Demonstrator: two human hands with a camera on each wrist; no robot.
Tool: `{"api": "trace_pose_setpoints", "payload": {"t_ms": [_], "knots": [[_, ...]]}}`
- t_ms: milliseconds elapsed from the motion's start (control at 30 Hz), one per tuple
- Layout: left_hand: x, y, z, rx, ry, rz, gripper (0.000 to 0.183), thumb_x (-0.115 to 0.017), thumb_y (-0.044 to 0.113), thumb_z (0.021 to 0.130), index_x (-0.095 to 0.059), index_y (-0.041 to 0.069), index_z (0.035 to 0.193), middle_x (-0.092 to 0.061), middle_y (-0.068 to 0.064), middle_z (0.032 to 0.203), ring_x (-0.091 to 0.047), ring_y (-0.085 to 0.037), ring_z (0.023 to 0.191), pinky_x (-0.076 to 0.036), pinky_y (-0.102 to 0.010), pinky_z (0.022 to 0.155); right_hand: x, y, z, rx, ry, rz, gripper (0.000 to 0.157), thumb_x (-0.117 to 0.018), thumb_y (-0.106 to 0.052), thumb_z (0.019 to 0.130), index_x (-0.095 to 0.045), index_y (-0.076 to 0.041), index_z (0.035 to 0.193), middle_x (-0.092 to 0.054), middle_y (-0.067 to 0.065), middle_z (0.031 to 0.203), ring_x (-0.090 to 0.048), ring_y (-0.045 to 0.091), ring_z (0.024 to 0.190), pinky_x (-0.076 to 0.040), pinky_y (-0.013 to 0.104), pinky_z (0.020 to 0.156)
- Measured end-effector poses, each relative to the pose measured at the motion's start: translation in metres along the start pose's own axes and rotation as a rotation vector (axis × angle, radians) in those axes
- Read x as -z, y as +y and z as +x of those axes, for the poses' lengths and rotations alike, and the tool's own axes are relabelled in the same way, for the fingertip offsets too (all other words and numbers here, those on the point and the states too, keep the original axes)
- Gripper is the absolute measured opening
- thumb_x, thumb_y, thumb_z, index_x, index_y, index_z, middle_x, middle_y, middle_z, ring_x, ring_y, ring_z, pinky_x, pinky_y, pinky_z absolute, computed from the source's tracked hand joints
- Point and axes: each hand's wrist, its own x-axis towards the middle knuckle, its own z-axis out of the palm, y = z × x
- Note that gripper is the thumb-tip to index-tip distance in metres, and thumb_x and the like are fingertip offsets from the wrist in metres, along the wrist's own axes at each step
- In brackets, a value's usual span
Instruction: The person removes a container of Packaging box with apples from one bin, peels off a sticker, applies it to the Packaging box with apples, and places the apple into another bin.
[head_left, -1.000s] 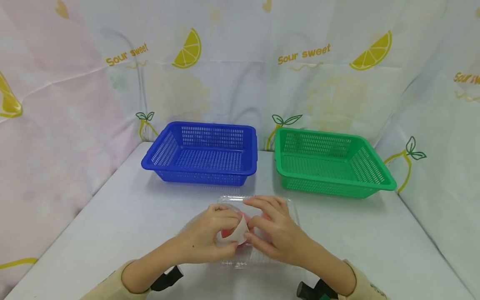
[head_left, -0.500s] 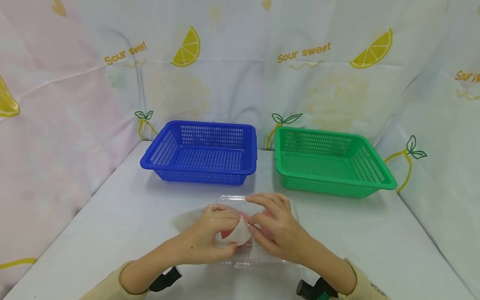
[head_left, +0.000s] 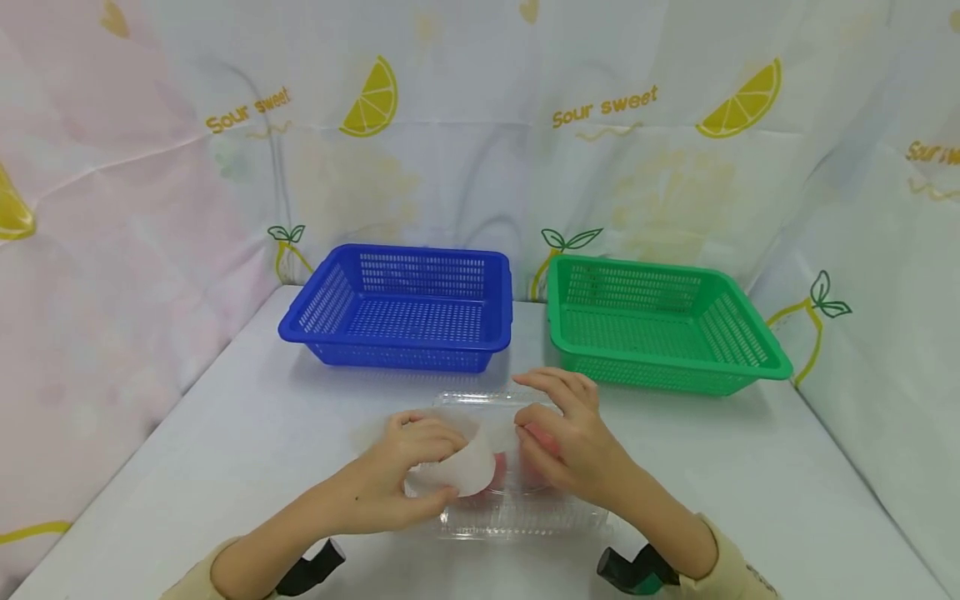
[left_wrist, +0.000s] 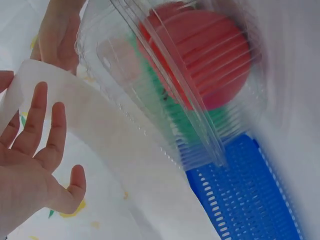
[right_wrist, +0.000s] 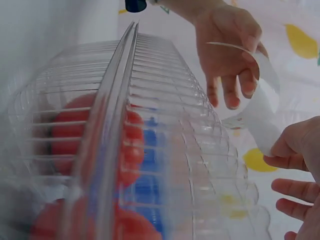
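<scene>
Between my hands stretches a thin white paper-like strip (head_left: 471,471), seen as a long curved band in both wrist views. My left hand (head_left: 401,475) pinches it near one end, with the other fingers spread. My right hand (head_left: 573,437) pinches the other end between thumb and forefinger, its remaining fingers lifted in the right wrist view. Beneath the hands lies a clear plastic clamshell box (head_left: 517,521) with ridged walls, seemingly shut. Through its walls show two red round fruits (right_wrist: 75,132), one of them also large in the left wrist view. The hands partly cover the box from above.
Behind the box stand a blue perforated basket (head_left: 408,356) on the left and a green one (head_left: 675,377) on the right. A white table (head_left: 247,417) carries everything, and a printed cloth (head_left: 465,167) hangs around it. Black wrist cameras show under the forearms.
My hands, earlier close together over the box, have drawn apart: the left to the left, the right up and to the right. More of the strip and the fruits shows between them.
</scene>
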Motion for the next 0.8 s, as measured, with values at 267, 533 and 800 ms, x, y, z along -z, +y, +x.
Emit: {"api": "trace_pose_setpoints", "payload": {"t_ms": [267,533,800], "knots": [[0.021,0.001,-0.008,0.040,0.085,0.043,0.034,-0.069,0.006,0.076,-0.064,0.006,0.109,-0.064,0.001,0.106,-0.056,-0.016,0.100,-0.031,-0.039,0.090,0.002,0.008,-0.002,-0.053,0.008,-0.016,0.019,-0.046,-0.021,0.091,-0.058,-0.012,0.078,-0.054,0.013,0.117,-0.043,0.035,0.111,-0.025,0.052,0.086],[0.042,-0.006,-0.015,0.009,0.094,-0.044,0.031,-0.064,-0.001,0.080,-0.063,0.008,0.110,-0.065,0.003,0.103,-0.058,-0.013,0.095,-0.031,-0.030,0.093,0.005,0.014,-0.002,-0.081,0.007,-0.014,0.023,-0.047,-0.025,0.093,-0.058,-0.013,0.078,-0.054,0.013,0.117,-0.042,0.033,0.112,-0.024,0.054,0.088],[0.054,-0.021,-0.016,0.158,0.079,-0.072,0.026,-0.063,0.000,0.081,-0.065,0.008,0.106,-0.065,0.005,0.100,-0.055,-0.014,0.097,-0.041,-0.032,0.085,0.009,0.012,-0.002,-0.119,-0.016,-0.002,0.016,-0.051,-0.020,0.089,-0.059,-0.012,0.077,-0.055,0.014,0.116,-0.043,0.035,0.111,-0.024,0.055,0.088]]}}
